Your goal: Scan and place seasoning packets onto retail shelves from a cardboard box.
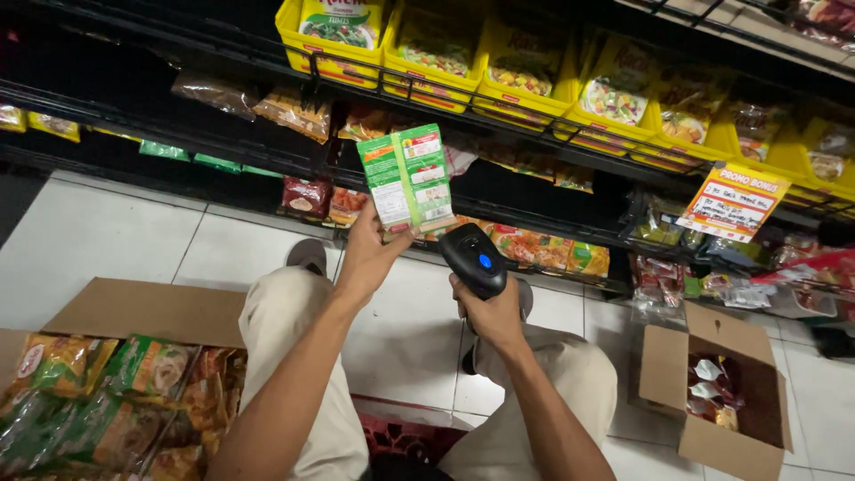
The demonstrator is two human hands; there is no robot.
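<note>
Two open cardboard boxes flank a seated person: the left box [134,312] packed with seasoning sachets, the right box [712,392] partly filled. The left hand [372,254] pinches two green packets [408,178] by their bottom edge, upright, while the right hand [492,313] grips a black scanner [474,260] just below them.

Two boxes [134,312] [712,374], one scanner [474,260]

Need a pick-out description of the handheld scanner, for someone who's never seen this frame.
Start at the dark store shelves with yellow trays; below them, mid-frame, the person's two hands are raised over the white tiled floor. The right hand grips the scanner. It is the only black thing held, with a small blue light, right of the green packet in the left hand.
</note>
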